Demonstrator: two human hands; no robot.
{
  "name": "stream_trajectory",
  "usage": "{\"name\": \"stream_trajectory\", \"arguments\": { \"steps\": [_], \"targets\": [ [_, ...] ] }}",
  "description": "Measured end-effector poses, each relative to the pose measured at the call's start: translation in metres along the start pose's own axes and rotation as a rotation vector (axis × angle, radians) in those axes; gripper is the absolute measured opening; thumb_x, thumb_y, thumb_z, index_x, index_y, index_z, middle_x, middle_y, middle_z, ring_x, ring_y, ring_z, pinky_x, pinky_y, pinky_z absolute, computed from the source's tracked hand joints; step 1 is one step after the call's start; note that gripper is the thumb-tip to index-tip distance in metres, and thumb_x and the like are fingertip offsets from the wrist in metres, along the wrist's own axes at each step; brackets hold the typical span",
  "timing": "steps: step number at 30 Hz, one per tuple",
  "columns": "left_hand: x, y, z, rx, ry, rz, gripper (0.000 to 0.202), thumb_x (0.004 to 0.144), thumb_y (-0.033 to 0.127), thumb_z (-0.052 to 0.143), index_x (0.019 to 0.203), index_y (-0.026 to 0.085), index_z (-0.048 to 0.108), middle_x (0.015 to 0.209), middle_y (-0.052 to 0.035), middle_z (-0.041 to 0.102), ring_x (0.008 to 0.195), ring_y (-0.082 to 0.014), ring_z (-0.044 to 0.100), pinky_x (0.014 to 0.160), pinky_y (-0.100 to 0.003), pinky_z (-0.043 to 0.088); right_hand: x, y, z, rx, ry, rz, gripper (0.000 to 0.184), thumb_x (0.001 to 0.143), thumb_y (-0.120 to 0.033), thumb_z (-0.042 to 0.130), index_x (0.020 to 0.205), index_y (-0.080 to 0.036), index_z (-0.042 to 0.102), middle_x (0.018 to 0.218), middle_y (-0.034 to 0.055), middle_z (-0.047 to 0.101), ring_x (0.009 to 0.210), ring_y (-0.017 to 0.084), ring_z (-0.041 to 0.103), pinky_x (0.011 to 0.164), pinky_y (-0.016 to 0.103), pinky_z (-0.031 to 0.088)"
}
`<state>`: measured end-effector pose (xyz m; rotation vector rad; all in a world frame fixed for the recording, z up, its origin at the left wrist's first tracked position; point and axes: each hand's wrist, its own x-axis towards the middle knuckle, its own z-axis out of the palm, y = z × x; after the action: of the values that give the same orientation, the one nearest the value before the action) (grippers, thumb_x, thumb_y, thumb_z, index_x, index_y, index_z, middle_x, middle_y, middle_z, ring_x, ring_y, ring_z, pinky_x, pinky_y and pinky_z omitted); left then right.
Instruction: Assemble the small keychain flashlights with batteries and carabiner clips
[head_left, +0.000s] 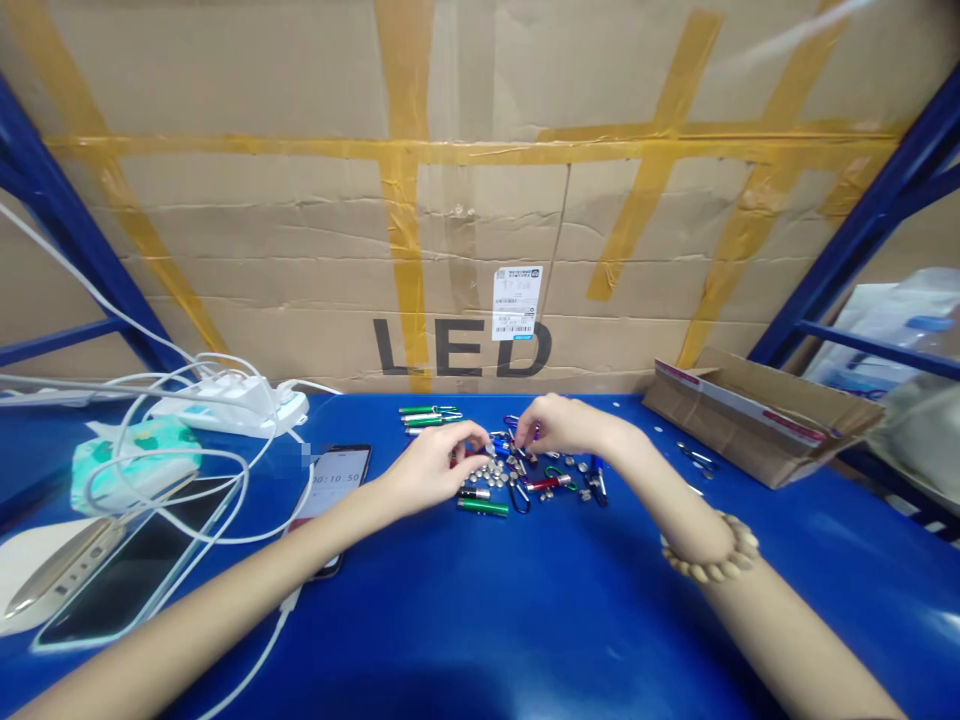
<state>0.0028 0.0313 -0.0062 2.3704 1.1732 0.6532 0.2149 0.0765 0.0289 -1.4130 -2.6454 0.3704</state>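
Observation:
My left hand (435,466) is at the left side of a pile of small parts, with thumb and index finger closed on a small silver button cell (489,449). More button cells (495,472) lie loose just below those fingertips. My right hand (561,425) reaches down into the back of the pile, fingers drawn together; whatever they grip is hidden. Around both hands lie small metal flashlights with carabiner clips: a green one (483,508), a red one (549,483) and a blue one (598,480). Several green flashlights (429,418) lie in a row behind my left hand.
A phone showing a timer (341,485) lies left of the pile, beside a darker phone (142,565), white cables, a power strip (225,403) and a tissue pack (135,462). An open cardboard box (757,420) stands right. A large taped carton (337,240) backs the blue table (525,620).

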Motion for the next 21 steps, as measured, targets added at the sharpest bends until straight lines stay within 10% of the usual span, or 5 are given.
{"name": "stream_trajectory", "arguments": {
  "steps": [7,21],
  "targets": [
    [-0.048,0.000,-0.001,-0.319,-0.272,0.062,0.011,0.077,0.022,0.067,0.085,0.015,0.065,0.081,-0.0033,0.073,0.066,-0.0126,0.066,0.063,-0.022,0.053,0.004,-0.018,0.046,0.077,-0.009,-0.081,0.027,0.062,-0.020,0.072,0.089,-0.022,0.071,0.079,0.0011,0.071,0.068,0.017,0.064,0.057,0.024,0.045],
    [-0.082,-0.010,0.001,-0.384,-0.319,0.136,0.018,0.081,0.007,0.058,0.086,0.020,0.069,0.085,-0.0020,0.072,0.080,-0.0133,0.065,0.076,-0.018,0.048,0.002,-0.023,0.092,0.177,0.333,0.092,0.010,0.080,-0.022,0.057,0.084,-0.018,0.065,0.078,0.0049,0.066,0.070,0.017,0.060,0.064,0.027,0.046]
  ]
}}
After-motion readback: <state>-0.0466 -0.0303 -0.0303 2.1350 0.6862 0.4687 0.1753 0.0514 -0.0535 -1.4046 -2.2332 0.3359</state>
